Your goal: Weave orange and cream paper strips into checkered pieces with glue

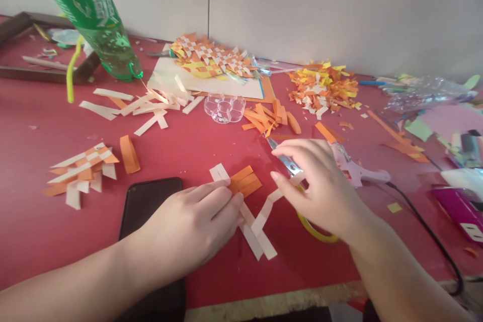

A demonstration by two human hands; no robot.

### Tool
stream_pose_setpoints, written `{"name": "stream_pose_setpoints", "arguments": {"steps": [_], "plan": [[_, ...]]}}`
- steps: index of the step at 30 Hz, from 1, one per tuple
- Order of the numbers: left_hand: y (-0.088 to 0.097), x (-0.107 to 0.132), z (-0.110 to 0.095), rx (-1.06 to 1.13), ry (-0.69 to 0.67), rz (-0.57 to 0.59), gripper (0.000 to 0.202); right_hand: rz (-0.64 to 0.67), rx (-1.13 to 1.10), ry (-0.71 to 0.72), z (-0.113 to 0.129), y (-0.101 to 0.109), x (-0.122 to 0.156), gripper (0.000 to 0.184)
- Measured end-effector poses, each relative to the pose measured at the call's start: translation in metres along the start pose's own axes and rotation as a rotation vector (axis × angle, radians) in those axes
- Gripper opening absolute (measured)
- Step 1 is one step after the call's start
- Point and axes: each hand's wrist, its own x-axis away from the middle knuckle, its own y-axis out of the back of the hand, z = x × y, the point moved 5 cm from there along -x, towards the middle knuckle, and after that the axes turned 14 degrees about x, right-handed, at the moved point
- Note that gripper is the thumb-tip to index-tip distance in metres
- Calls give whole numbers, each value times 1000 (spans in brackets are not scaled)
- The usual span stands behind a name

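Smartphone (151, 201) as the landmark, ok? Where's that little orange-and-cream paper weave (247, 181) from there?

Off to the phone's right, a bit apart from it, with the left hand (204, 219) in between. Fingers are bunched down on the weave, holding it, so that's the nearer hand, no contest.

And the right hand (324, 188)? Looks kinda loose to me.

Farther right of the phone, past the weave. Thumb and forefinger tips are parted, and one kinked cream paper strip (264, 214) runs behind the thumb into that gap. Can't tell if it's really gripped or just resting there, tbh.

Ok, so which way does it all point?

Imo that's the bit that matters. The weave's cream tails (260, 244) slant away from the phone as they come toward the wearer. The kinked strip starts on those tails and also heads away from the phone, but up toward the far side, to the right hand. Rough V, point on the near side.

Anything crowding it?

Yellow-handled scissors (289, 162), right of the phone beyond the weave, partly hidden by the right hand. Can't tell if they touch.
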Motion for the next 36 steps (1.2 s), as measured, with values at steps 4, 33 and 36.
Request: {"name": "stream_pose_setpoints", "arguments": {"steps": [4, 33, 36], "plan": [[-3, -1, 3, 36, 55, 69, 38, 232, 11, -2, -24, -5, 6, 26], [-8, 3, 3, 21, -7, 38, 25, 37, -98, 292, 34, -7, 0, 17], [-8, 3, 3, 31, -1, 44, 25, 54, -153, 269, 38, -9, 1, 16]]}}
